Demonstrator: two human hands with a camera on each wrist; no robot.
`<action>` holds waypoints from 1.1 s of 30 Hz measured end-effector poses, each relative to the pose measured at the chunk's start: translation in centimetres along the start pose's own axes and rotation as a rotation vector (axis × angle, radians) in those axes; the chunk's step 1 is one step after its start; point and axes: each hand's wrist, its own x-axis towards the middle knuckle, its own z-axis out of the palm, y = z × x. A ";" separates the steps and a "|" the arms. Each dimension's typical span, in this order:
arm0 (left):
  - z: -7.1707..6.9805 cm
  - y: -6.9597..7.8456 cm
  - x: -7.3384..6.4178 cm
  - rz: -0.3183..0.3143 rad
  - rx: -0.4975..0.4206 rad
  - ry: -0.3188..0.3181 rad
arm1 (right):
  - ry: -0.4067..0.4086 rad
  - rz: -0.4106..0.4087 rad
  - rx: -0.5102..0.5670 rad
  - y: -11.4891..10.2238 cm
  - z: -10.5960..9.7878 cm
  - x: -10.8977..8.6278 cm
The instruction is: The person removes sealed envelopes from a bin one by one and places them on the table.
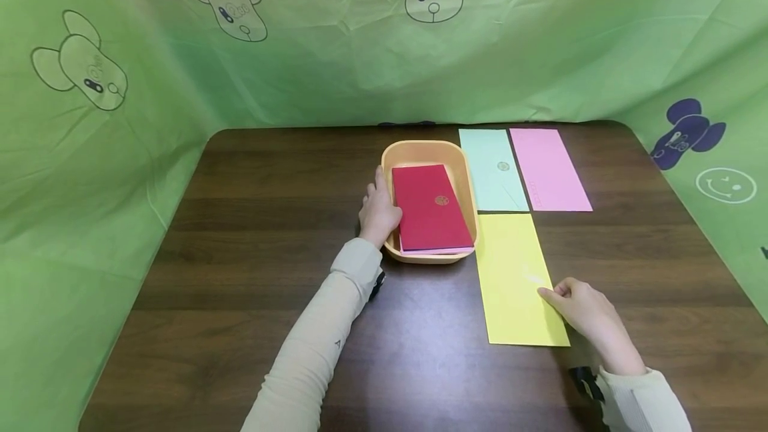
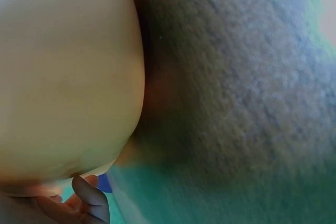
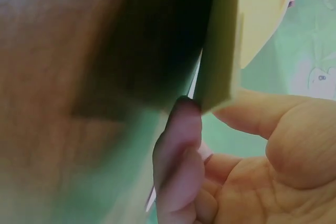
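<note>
My left hand (image 1: 378, 213) holds the left side of an orange plastic tray (image 1: 425, 149), thumb over the rim and fingers along the outside. Inside the tray lies a stack with a red envelope (image 1: 426, 212) on top, bearing a small gold emblem; a pink edge shows beneath it. With thumb and fingers, my right hand (image 1: 587, 312) pinches the right edge of a yellow envelope (image 1: 516, 265). In the right wrist view the yellow envelope (image 3: 223, 40) is raised at that edge, between thumb and fingers. The tray's wall (image 2: 68, 77) fills much of the left wrist view.
A mint-green envelope (image 1: 495, 172) and a pink envelope (image 1: 549, 169) lie side by side behind the yellow one, right of the tray. All rest on a dark wooden table (image 1: 270, 219). Green printed cloth (image 1: 336, 59) hangs around its back and sides.
</note>
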 end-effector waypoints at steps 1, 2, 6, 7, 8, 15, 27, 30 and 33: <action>0.0 0.0 0.0 0.002 0.000 -0.001 | -0.004 0.000 0.000 0.0 0.0 0.1; 0.0 0.0 0.0 0.005 -0.001 0.000 | -0.009 0.000 0.001 0.1 0.1 0.2; 0.0 0.0 -0.1 0.006 -0.003 0.002 | -0.012 0.002 0.008 0.3 0.1 0.5; -0.1 0.0 -0.1 0.005 -0.002 0.002 | -0.012 0.001 0.009 0.3 0.1 0.5; -0.1 0.0 -0.1 0.004 -0.002 0.002 | -0.010 0.000 0.012 0.3 0.1 0.5; -0.1 0.0 -0.1 0.004 0.004 0.003 | -0.018 0.007 0.017 0.5 0.2 0.6; 0.0 0.1 0.0 -0.012 -0.001 -0.005 | -0.015 0.028 0.002 0.5 0.2 0.4; 0.0 0.1 0.0 -0.016 -0.002 -0.007 | -0.001 0.038 -0.008 0.4 0.1 0.2; 0.0 0.1 0.1 -0.014 -0.004 -0.007 | 0.032 0.039 -0.021 0.1 -0.4 0.2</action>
